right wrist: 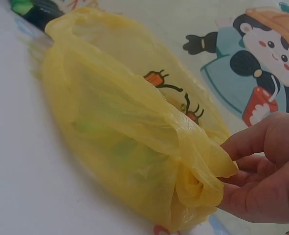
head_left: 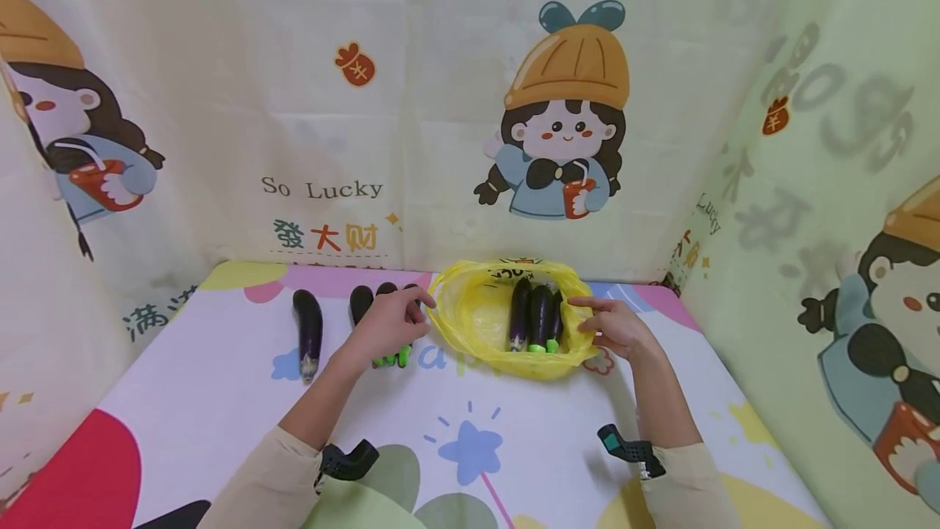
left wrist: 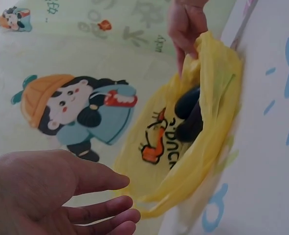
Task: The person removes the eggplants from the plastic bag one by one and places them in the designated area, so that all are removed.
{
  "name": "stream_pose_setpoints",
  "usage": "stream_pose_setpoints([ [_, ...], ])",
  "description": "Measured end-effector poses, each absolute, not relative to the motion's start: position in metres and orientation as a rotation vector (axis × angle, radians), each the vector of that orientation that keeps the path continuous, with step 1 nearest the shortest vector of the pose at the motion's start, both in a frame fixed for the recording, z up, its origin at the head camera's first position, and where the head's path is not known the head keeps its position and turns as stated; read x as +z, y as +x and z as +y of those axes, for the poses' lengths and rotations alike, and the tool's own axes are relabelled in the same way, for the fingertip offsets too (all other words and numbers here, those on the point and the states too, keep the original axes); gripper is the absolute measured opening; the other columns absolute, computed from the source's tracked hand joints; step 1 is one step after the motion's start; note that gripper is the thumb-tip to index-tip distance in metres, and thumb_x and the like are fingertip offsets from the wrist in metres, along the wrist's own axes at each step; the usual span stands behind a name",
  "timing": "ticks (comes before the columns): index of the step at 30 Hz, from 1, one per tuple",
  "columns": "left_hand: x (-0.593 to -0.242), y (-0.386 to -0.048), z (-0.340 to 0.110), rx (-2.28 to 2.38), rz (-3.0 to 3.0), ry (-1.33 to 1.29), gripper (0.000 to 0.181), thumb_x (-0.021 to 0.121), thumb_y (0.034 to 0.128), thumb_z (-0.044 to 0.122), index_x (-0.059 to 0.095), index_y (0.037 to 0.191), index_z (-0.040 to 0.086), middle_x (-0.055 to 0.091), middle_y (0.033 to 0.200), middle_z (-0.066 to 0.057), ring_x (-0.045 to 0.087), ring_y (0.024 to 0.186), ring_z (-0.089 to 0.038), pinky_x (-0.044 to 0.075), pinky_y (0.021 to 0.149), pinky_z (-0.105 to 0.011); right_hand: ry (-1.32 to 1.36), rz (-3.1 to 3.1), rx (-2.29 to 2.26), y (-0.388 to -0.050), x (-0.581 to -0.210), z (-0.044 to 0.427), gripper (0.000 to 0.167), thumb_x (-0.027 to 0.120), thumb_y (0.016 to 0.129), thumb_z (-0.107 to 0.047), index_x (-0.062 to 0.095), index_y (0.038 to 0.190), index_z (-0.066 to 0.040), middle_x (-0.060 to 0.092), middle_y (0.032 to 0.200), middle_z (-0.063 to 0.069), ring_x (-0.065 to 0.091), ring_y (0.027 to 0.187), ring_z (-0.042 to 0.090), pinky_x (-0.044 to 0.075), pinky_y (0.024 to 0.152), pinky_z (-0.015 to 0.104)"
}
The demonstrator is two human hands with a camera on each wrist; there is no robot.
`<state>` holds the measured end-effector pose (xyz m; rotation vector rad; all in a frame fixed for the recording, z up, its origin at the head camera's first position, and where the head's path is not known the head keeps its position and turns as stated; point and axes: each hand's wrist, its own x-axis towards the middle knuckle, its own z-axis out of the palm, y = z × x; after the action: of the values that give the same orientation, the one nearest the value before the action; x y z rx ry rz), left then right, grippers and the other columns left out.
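Observation:
A yellow plastic bag (head_left: pixel 470 345) lies with its mouth wide, and several dark eggplants (head_left: pixel 541 313) with green stem ends rest in its right half. The right hand (head_left: pixel 620 329) pinches the bag's right rim between thumb and fingers; in the right wrist view the bag (right wrist: pixel 110 122) bunches up at that hand (right wrist: pixel 266 171). At the bag's left edge is the left hand (head_left: pixel 385 325), its fingers loosely bent and holding nothing. In the left wrist view that hand (left wrist: pixel 61 191) has its fingertips beside the bag's rim (left wrist: pixel 183 181).
Left of the bag, several eggplants (head_left: pixel 360 304) lie partly hidden behind the left hand. One more eggplant (head_left: pixel 309 333) lies farther left. A patterned cloth (head_left: pixel 470 504) covers the table, with printed curtains (head_left: pixel 441 104) behind and on both sides.

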<state>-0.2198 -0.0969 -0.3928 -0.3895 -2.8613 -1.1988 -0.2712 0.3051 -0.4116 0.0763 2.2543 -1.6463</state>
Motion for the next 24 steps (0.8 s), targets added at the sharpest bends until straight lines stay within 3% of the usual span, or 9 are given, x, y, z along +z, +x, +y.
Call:
stream_pose_setpoints([
  [10, -0.398, -0.23, -0.055, -1.257, -2.907, -0.457, 0.025, 0.078, 0.0906, 0.011, 0.073, 0.115, 0.016, 0.067, 0.092, -0.002, 0.06, 0.081, -0.019, 0.056, 0.072, -0.029, 0.087, 2.266, -1.633, -0.268, -0.41, 0.304, 0.055, 0.056, 0.099, 0.0, 0.049, 0.154, -0.005, 0.035, 0.162, 0.02, 0.05, 0.128, 0.034, 0.059, 0.097, 0.038],
  [24, -0.403, -0.25, -0.006, -1.251, -2.913, -0.616, 0.028, 0.075, 0.0912, 0.007, 0.073, 0.119, 0.011, 0.067, 0.093, -0.004, 0.059, 0.081, -0.019, 0.053, 0.068, -0.026, 0.069, 2.255, -1.652, -0.271, -0.41, 0.306, 0.055, 0.057, 0.098, 0.001, 0.05, 0.153, -0.004, 0.035, 0.162, 0.021, 0.051, 0.128, 0.034, 0.059, 0.098, 0.039],
])
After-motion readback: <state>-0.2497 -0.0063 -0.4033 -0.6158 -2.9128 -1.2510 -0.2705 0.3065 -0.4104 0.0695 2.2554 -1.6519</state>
